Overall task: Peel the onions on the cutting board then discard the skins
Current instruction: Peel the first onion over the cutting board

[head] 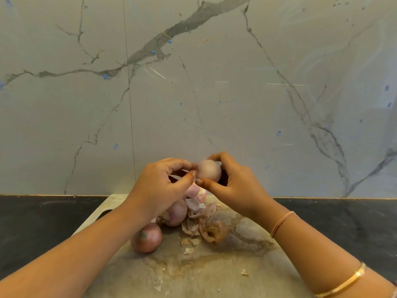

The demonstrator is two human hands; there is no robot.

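Now, right hand (234, 186) grasping pale onion (209, 171), left hand (159, 190) pinching its skin (193, 191)

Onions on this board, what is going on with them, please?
A person is peeling an onion held up above the board. The right grip holds it, and the left grip pinches at its end, where skin seems to be coming off. Two more lie on the board: the near onion has its skin on, and the far onion is partly hidden by the left grip. Loose skins lie beside them, not yet discarded.
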